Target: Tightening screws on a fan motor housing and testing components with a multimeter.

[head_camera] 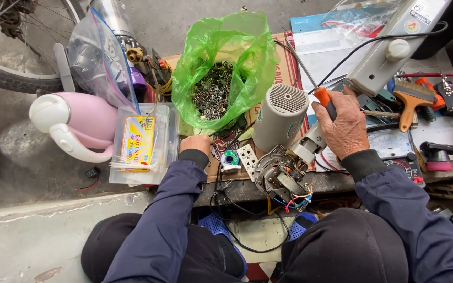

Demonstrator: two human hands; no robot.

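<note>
right hand [345, 128] clamped on screwdriver [322, 97], tip hidden. left hand [196, 143] resting near solder spool [230, 159], grip unclear. motor [281, 175] at bench edge: prob heavy, stiff; wires fragile, hold by metal frame.

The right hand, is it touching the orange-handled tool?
Touching. The head view shows the right hand closed around the orange-handled tool: its fingers wrap the handle with no gap, and only the orange top shows above them.
</note>
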